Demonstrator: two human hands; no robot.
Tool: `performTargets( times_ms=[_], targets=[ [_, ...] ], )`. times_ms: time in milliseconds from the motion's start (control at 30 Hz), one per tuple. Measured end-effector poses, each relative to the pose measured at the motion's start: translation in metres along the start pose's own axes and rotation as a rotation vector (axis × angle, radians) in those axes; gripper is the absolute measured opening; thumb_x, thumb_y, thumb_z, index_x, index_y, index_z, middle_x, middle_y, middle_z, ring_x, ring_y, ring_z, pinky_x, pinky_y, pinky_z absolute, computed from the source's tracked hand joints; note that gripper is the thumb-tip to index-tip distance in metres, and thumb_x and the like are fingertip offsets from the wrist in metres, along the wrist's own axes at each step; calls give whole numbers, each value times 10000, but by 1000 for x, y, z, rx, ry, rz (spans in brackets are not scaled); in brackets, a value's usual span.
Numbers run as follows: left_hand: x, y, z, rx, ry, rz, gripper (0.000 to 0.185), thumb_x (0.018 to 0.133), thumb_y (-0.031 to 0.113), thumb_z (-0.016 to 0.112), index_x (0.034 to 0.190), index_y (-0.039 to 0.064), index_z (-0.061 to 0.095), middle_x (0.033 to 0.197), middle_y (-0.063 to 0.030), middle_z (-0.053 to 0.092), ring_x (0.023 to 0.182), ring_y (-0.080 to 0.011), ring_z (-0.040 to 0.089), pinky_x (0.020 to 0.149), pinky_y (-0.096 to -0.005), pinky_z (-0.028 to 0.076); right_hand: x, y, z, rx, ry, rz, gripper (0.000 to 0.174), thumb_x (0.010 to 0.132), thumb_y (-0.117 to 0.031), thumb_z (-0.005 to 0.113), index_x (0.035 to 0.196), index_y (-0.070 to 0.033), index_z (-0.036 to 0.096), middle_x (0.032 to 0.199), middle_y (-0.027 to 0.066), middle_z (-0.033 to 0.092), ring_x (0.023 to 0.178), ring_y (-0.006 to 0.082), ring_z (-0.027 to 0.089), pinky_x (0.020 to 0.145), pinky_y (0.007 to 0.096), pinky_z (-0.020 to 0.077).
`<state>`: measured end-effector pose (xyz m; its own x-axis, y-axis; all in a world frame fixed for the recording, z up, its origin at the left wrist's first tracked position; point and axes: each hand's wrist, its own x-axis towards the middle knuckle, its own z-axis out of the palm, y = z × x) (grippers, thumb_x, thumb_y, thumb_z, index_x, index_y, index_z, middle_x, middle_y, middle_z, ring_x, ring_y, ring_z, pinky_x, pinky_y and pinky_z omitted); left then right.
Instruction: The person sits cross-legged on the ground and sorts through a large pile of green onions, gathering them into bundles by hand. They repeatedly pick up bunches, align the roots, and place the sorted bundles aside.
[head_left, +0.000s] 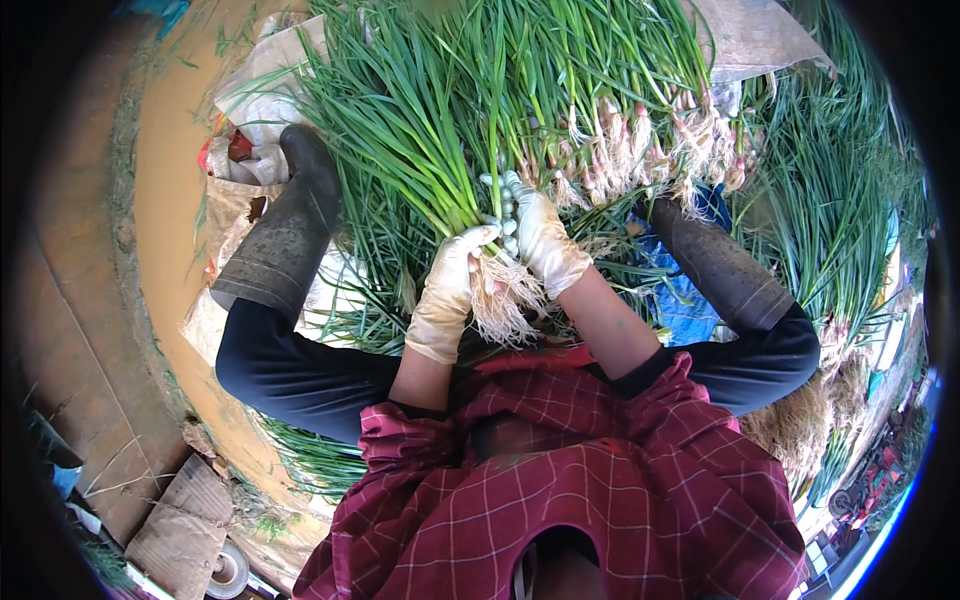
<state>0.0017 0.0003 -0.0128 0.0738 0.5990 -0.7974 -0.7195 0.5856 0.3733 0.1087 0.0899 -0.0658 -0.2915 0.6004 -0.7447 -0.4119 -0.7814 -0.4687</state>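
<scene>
My left hand (450, 281), in a soiled pale glove, is closed around a bunch of young green garlic plants (431, 172) just above the roots. The bunch's pale, stringy roots (506, 296) hang below it towards my lap, and its long leaves fan out to the upper left. Close beside it, my gloved right hand (532, 229) has its fingers curled about a green stalk (495, 184) at the bunch's right edge. Its fingers partly hide where that stalk joins the others. Beyond both hands lies a heap of garlic plants (615, 142), pinkish bulbs and roots facing me.
Muddy rubber boots, one at left (289, 225) and one at right (712, 262), flank the work. More garlic plants (817, 202) are piled at right. Woven sacks (247, 195), a blue plastic sheet (679, 296), flattened cardboard (184, 499) and a tape roll (227, 571) lie around.
</scene>
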Motion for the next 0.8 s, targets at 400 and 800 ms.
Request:
performTargets(
  times_ms=[400, 800],
  targets=[
    [-47, 41, 30, -391, -686, 134, 203, 812, 133, 599, 986, 112, 496, 706, 40, 418, 632, -80, 390, 655, -258, 347, 42, -80, 1, -1395, 250, -657, 325, 845, -332, 586, 970, -38, 640, 930, 194, 645, 856, 352, 618, 773, 416, 486],
    [-65, 56, 29, 117, -277, 380, 218, 870, 176, 537, 1029, 27, 530, 810, -41, 554, 710, -128, 526, 683, -309, 454, -2, -140, -4, -686, -314, -165, 205, 799, -243, 681, 783, -39, 677, 645, 5, 613, 532, 106, 520, 487, 251, 418]
  ],
)
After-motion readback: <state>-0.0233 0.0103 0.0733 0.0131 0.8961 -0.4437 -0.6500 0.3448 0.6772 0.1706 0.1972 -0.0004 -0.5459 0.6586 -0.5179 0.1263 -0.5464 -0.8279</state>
